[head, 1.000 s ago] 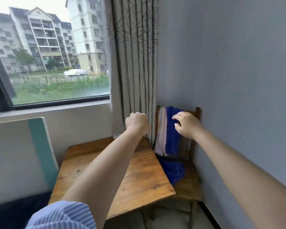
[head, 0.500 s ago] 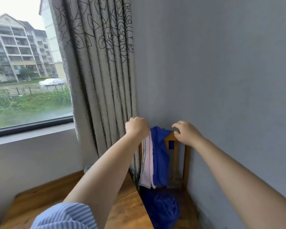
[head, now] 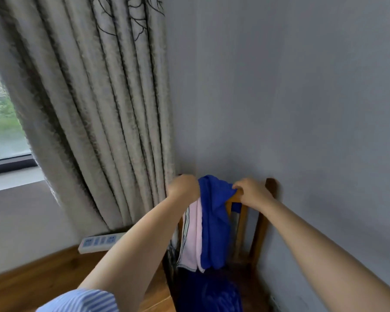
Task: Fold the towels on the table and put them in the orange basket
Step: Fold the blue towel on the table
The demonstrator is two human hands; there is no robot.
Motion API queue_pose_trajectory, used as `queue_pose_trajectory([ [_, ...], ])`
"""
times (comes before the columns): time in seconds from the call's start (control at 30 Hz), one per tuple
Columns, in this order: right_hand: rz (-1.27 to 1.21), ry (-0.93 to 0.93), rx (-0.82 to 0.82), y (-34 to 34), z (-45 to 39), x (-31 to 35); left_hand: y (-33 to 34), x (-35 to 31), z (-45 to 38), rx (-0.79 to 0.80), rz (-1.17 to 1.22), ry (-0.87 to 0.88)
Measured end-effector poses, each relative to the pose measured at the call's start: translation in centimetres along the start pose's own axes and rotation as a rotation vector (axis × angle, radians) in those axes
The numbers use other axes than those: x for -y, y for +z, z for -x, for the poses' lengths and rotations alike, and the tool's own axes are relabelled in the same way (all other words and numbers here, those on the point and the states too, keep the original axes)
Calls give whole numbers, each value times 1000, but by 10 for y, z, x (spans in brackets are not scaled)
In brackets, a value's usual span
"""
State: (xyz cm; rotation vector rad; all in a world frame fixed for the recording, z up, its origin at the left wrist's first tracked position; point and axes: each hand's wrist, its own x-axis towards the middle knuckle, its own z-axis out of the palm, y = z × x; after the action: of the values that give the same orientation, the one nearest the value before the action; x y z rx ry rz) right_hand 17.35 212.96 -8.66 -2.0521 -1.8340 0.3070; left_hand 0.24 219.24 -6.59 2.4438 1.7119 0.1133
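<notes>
1. Towels first: a blue towel (head: 214, 221) and a pink towel (head: 193, 235) hang side by side over the top rail of a wooden chair (head: 260, 224) in the corner, pink on the left, blue on the right, touching each other.
2. Left hand (head: 184, 185) is up at the top of the pink towel with its fingers curled. Looks like it's gripping the fabric there, but the fingertips are hidden, so can't tell for sure.
3. Right hand (head: 250, 191) pinches the upper right corner of the blue towel, pretty much on the chair rail.
4. More dark blue cloth (head: 209, 291) sits bunched on the chair seat below the hanging ones.
5. Wooden table (head: 43, 280) is just left of the chair, with a white power strip (head: 99, 242) at its far edge, near the grey curtain (head: 95, 109).
6. Striped blue sleeve (head: 81, 301) shows at the bottom.
</notes>
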Motion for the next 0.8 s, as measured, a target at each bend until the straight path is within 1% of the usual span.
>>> queue_pose_trajectory([
  [0.07,-3,-18,63,21,-23,-19,15,0,-22,58,31,-18],
  [0.17,31,-30,104,48,-52,-40,37,1,-59,156,84,-70],
  [0.27,112,-47,113,74,-78,-55,59,1,-89,179,169,-168],
  [0.3,154,-50,76,82,-83,-57,66,1,-95,168,218,-190],
  [0.37,194,-21,-46,97,-88,-58,80,0,-106,126,330,-207],
  [0.47,120,8,-207,111,-85,-51,95,5,-115,40,462,-260],
  [0.57,116,-12,-353,117,-81,-47,103,9,-118,5,481,-263],
  [0.7,79,-18,-484,125,-89,-47,105,9,-120,12,474,-235],
  [0.8,22,-57,-544,125,-93,-49,105,6,-123,14,476,-238],
])
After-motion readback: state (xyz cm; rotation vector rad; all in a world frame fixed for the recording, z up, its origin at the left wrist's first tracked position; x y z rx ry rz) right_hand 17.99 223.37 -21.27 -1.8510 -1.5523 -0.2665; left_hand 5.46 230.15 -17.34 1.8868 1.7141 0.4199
